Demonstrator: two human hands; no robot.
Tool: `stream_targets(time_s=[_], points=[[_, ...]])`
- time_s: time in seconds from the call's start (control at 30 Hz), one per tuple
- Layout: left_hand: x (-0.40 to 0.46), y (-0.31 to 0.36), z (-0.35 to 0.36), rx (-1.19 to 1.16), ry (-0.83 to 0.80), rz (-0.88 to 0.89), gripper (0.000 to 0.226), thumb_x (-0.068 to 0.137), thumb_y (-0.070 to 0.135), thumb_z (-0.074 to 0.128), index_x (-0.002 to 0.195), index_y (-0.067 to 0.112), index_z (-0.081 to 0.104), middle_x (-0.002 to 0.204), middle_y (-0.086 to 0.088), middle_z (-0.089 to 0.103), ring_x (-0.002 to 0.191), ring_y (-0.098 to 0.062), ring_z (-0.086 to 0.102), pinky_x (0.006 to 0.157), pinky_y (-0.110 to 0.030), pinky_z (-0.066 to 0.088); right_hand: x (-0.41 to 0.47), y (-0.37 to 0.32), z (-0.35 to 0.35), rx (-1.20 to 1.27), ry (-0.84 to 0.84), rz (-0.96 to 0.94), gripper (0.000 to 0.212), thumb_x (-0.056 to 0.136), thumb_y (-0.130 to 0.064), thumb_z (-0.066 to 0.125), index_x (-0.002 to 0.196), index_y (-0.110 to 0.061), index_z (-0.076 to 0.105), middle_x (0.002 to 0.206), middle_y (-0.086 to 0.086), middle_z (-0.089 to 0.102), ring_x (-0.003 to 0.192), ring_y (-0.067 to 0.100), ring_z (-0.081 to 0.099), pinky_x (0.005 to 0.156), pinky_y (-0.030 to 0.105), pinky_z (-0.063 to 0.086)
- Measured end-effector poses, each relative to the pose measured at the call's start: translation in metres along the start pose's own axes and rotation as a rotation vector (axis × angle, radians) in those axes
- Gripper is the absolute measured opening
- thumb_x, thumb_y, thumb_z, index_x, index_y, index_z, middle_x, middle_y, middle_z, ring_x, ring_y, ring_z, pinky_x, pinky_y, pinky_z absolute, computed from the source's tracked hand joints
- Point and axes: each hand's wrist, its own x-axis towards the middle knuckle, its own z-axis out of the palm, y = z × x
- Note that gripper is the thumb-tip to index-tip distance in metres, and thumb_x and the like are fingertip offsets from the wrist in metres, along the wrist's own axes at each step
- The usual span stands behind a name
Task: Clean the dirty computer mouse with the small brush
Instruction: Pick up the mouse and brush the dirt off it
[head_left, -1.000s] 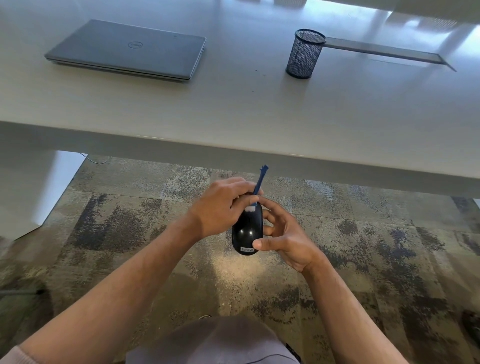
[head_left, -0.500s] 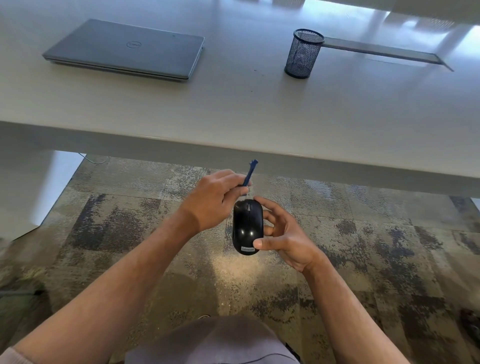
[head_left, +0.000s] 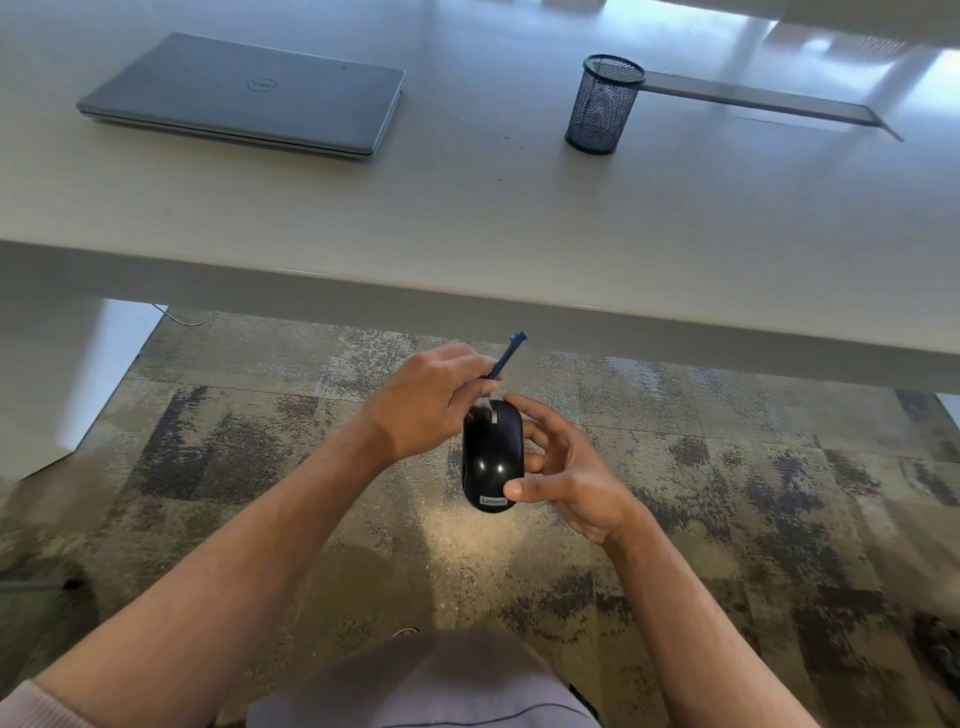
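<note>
Both forearms in from 6 o'clock, converging mid-frame. Left hand (head_left: 423, 402) knuckles up, fingers curled, pinching the brush (head_left: 506, 356) with handle pointing to 1 o'clock. Right hand (head_left: 569, 475) at its 4 o'clock, palm facing left, thumb and fingertips gripping the mouse (head_left: 491, 457) by its sides.

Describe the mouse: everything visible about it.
The mouse is a glossy black oval, apparently plastic, with light glinting off its back and a small grey "Lenovo" label at its near end. Pale dust or residue shows around the wheel at its far end. It is held in the air below the desk edge, above the carpet, top up, lengthwise away from the person. The right hand grips its right side, thumb by the label. The brush, held by the left hand, meets its far end.
</note>
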Motion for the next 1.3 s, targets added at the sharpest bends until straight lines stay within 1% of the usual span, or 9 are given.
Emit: stream_targets(time_s=[0.13, 0.23, 0.47, 0.6, 0.7, 0.9, 1.03, 1.13, 1.3], points=[[0.001, 0.001, -0.002, -0.013, 0.07, -0.027, 0.019, 0.097, 0.016, 0.057, 0.111, 0.012, 0.068, 0.096, 0.003, 0.065, 0.083, -0.007, 0.059, 0.076, -0.012, 0.044, 0.001, -0.001, -0.001, 0.004, 0.006, 0.0, 0.096, 0.058, 0.002, 0.087, 0.144, -0.022, 0.05, 0.137, 0.015, 0.061, 0.116, 0.042, 0.065, 0.099, 0.071, 0.045], [0.0, 0.007, -0.002, -0.064, 0.093, -0.026, 0.018, 0.096, 0.016, 0.059, 0.11, 0.014, 0.069, 0.099, 0.008, 0.064, 0.088, -0.002, 0.06, 0.08, -0.01, 0.045, 0.001, -0.001, 0.0, 0.003, -0.005, -0.005, 0.096, 0.059, 0.003, 0.086, 0.145, -0.021, 0.05, 0.138, 0.016, 0.061, 0.117, 0.044, 0.064, 0.099, 0.071, 0.046], [-0.002, 0.007, 0.006, -0.074, 0.017, 0.029, 0.018, 0.096, 0.016, 0.058, 0.109, 0.013, 0.07, 0.1, 0.002, 0.067, 0.088, -0.001, 0.058, 0.081, -0.007, 0.041, 0.002, -0.002, 0.003, 0.01, -0.011, -0.026, 0.089, 0.065, 0.015, 0.078, 0.142, -0.023, 0.053, 0.134, 0.015, 0.063, 0.113, 0.04, 0.067, 0.098, 0.067, 0.049], [-0.004, 0.001, 0.001, -0.048, -0.02, 0.027, 0.019, 0.096, 0.015, 0.057, 0.11, 0.014, 0.069, 0.1, 0.001, 0.067, 0.089, -0.008, 0.06, 0.081, -0.012, 0.045, 0.001, 0.0, -0.001, 0.019, -0.004, -0.019, 0.094, 0.061, 0.007, 0.084, 0.145, -0.02, 0.05, 0.138, 0.019, 0.059, 0.117, 0.044, 0.064, 0.098, 0.07, 0.047], [-0.004, -0.005, -0.002, -0.013, -0.03, 0.021, 0.019, 0.096, 0.016, 0.057, 0.112, 0.013, 0.068, 0.101, 0.003, 0.065, 0.089, -0.009, 0.06, 0.081, -0.018, 0.047, 0.001, 0.0, -0.001, 0.017, -0.002, -0.008, 0.096, 0.06, 0.004, 0.085, 0.145, -0.02, 0.049, 0.137, 0.017, 0.061, 0.116, 0.044, 0.065, 0.097, 0.066, 0.05], [-0.003, -0.004, -0.006, -0.064, 0.039, -0.037, 0.019, 0.097, 0.016, 0.057, 0.112, 0.014, 0.068, 0.097, 0.011, 0.061, 0.088, 0.011, 0.056, 0.077, -0.005, 0.04, 0.003, -0.002, 0.0, 0.026, 0.0, -0.005, 0.096, 0.058, 0.001, 0.086, 0.144, -0.021, 0.05, 0.135, 0.013, 0.063, 0.111, 0.039, 0.068, 0.095, 0.061, 0.053], [-0.001, 0.006, -0.001, -0.096, 0.062, -0.011, 0.018, 0.096, 0.018, 0.059, 0.11, 0.015, 0.07, 0.101, 0.011, 0.065, 0.092, 0.003, 0.059, 0.083, -0.006, 0.041, 0.004, -0.002, 0.002, 0.028, -0.015, -0.011, 0.096, 0.06, 0.005, 0.085, 0.145, -0.021, 0.05, 0.136, 0.018, 0.061, 0.113, 0.04, 0.067, 0.097, 0.063, 0.052], [0.0, 0.009, 0.004, -0.085, 0.014, 0.019, 0.018, 0.096, 0.017, 0.058, 0.11, 0.015, 0.069, 0.102, 0.008, 0.065, 0.091, 0.005, 0.057, 0.084, -0.005, 0.04, 0.004, -0.003, 0.003, 0.031, -0.032, -0.021, 0.094, 0.062, 0.008, 0.083, 0.144, -0.022, 0.051, 0.134, 0.019, 0.062, 0.112, 0.039, 0.067, 0.095, 0.059, 0.054], [-0.001, 0.002, 0.002, -0.036, -0.031, 0.017, 0.02, 0.097, 0.017, 0.056, 0.112, 0.014, 0.069, 0.101, 0.01, 0.062, 0.087, 0.005, 0.054, 0.082, -0.004, 0.038, 0.003, -0.001, -0.001, 0.038, -0.023, -0.028, 0.096, 0.06, 0.005, 0.084, 0.145, -0.02, 0.05, 0.138, 0.022, 0.059, 0.114, 0.041, 0.065, 0.098, 0.065, 0.05]])
